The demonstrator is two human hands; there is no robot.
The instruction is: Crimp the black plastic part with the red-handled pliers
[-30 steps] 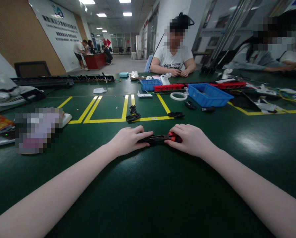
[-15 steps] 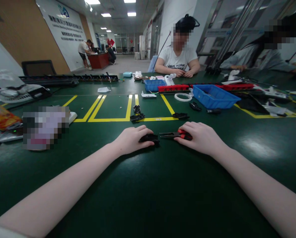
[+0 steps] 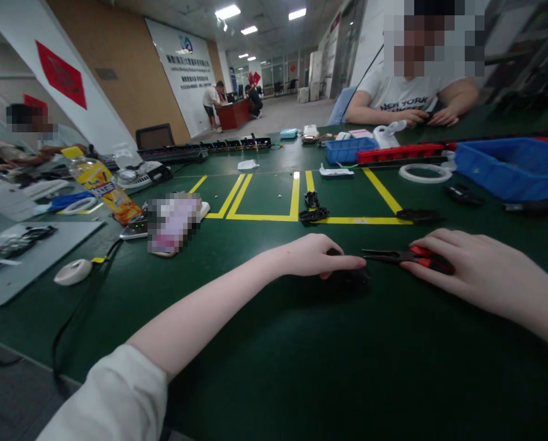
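Observation:
My left hand [image 3: 322, 256] is closed around a small black plastic part [image 3: 357, 277], its thumb stretched out over the top. Fingers and shadow hide much of that part, and it is slightly blurred. My right hand [image 3: 474, 260] grips needle-nose pliers [image 3: 396, 256] by their red and black handles. The jaws point left, and their tip is just beside my left thumb. Beyond my hands, a black mechanical assembly [image 3: 312, 209] sits on the yellow tape, and a flat black piece [image 3: 420, 216] lies farther right.
A phone [image 3: 177, 223], a drink bottle [image 3: 103, 187] and a white mouse [image 3: 73, 272] are to the left. Blue bins [image 3: 515, 168], a white ring [image 3: 425, 173] and black parts [image 3: 463, 195] stand toward the right. Across the green table [image 3: 329, 367] sits a person [image 3: 412, 92].
My view has swung left, so everything appears farther right. My left hand has rolled over the black part, its thumb now lying across the top. The pliers stay in my right hand.

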